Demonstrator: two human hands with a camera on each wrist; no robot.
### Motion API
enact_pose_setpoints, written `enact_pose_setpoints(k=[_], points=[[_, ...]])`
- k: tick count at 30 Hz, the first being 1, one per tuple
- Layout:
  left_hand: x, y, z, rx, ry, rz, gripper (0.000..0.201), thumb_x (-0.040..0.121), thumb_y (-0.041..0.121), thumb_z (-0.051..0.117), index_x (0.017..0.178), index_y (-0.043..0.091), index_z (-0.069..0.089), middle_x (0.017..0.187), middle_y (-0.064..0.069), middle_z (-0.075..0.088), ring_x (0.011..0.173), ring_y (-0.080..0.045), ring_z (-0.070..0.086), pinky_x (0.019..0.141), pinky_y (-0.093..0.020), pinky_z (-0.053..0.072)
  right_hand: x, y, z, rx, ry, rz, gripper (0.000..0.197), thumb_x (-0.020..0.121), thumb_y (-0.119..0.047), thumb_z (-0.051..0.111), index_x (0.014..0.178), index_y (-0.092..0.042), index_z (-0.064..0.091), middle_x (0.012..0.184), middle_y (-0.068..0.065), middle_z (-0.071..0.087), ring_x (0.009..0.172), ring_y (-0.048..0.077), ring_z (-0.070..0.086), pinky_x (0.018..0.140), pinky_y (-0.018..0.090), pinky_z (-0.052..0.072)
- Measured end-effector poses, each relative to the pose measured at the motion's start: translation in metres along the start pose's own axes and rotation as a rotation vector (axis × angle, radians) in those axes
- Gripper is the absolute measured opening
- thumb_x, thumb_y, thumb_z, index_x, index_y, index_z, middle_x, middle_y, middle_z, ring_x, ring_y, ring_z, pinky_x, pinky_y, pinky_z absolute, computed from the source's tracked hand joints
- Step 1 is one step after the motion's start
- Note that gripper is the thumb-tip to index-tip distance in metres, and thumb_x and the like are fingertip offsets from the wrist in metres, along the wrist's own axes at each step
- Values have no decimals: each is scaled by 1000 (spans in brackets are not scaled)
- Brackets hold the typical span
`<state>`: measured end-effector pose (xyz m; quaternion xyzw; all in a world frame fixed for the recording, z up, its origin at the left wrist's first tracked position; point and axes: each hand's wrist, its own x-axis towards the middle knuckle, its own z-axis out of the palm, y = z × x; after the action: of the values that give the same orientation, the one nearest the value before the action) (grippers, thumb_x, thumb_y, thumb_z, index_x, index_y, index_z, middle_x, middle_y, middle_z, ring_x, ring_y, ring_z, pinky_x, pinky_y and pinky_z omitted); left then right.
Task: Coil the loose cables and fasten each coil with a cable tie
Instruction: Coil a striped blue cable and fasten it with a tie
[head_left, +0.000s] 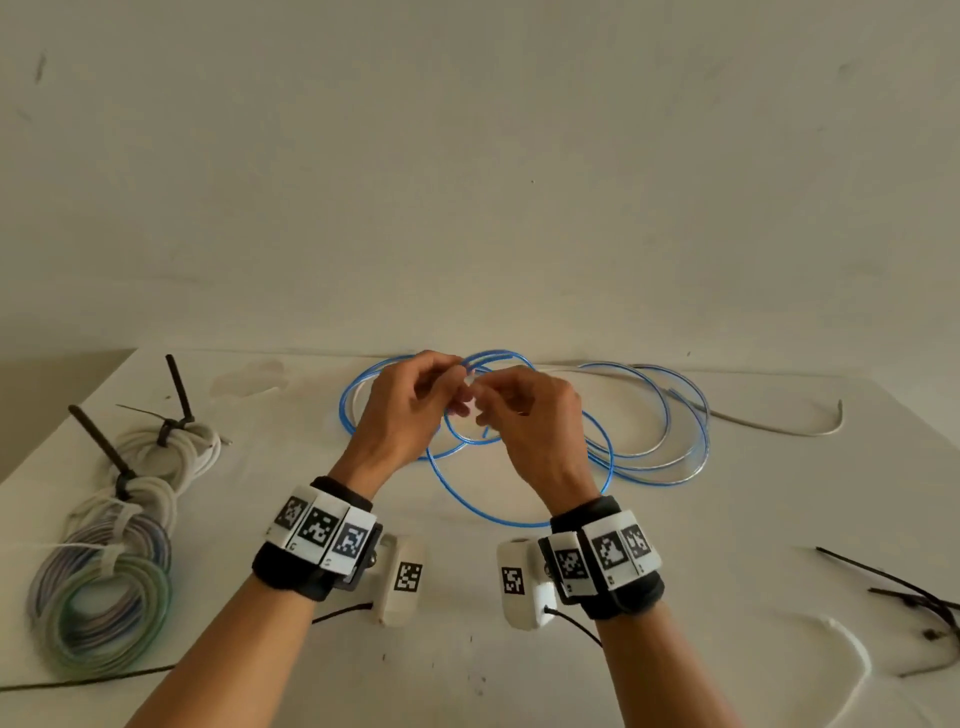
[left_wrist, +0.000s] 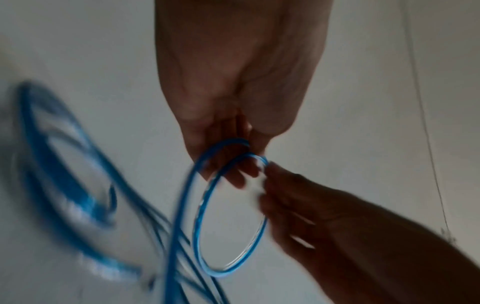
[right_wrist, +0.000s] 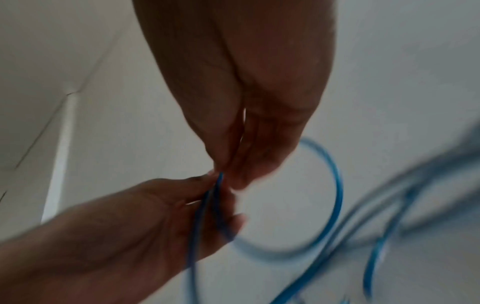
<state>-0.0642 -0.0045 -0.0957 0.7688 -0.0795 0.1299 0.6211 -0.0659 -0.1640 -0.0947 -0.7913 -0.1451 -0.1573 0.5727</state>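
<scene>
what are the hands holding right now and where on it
Both hold the blue cable. The left hand pinches the top of a small loop where strands cross; the right hand pinches the same cable right beside it, fingertips nearly meeting.

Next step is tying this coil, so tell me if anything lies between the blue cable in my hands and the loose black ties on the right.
Nothing visible does. Between the blue cable and the black cable ties lies only bare white table.
</scene>
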Motion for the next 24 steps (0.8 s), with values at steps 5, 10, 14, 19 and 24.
enact_pose_setpoints(k=[5, 10, 14, 19, 24], points=[[-2, 16, -13, 133, -141, 92, 17, 101, 19, 59, 108, 8, 71, 78, -2, 71, 63, -12, 64, 64, -19, 52, 6, 2, -17, -302, 153, -138, 21, 91, -35, 74, 112, -30, 73, 104, -13, 64, 92, 9, 61, 79, 22, 47], [-3, 16, -17, 112, -156, 86, 17, 98, 18, 63, 108, 8, 73, 80, -1, 73, 66, -12, 69, 67, -25, 58, 9, 0, -21, -134, -12, -24, 8, 94, -25, 72, 96, -20, 78, 75, -14, 71, 74, 5, 68, 75, 23, 52], [-1, 18, -27, 89, -188, 53, 17, 95, 17, 67, 105, 6, 76, 87, -6, 78, 78, -20, 76, 71, -28, 59, 11, -5, -23, -96, -107, 10, 6, 96, -23, 70, 91, -23, 74, 72, -8, 70, 72, 8, 67, 75, 26, 56], [-1, 18, -37, 4, -192, 4, 22, 95, 18, 67, 110, 7, 76, 93, -9, 78, 89, -24, 76, 80, -37, 62, 12, -9, -29, -62, -77, 19, 10, 97, -28, 68, 91, -22, 73, 72, -5, 71, 68, 4, 66, 68, 14, 49], [1, 13, -44, -15, -148, -25, 19, 94, 19, 68, 108, 10, 77, 94, -7, 78, 93, -23, 75, 82, -37, 62, 14, -7, -35, -76, -39, 51, 14, 95, -32, 68, 88, -22, 73, 72, -2, 72, 64, -1, 63, 65, 10, 47]])
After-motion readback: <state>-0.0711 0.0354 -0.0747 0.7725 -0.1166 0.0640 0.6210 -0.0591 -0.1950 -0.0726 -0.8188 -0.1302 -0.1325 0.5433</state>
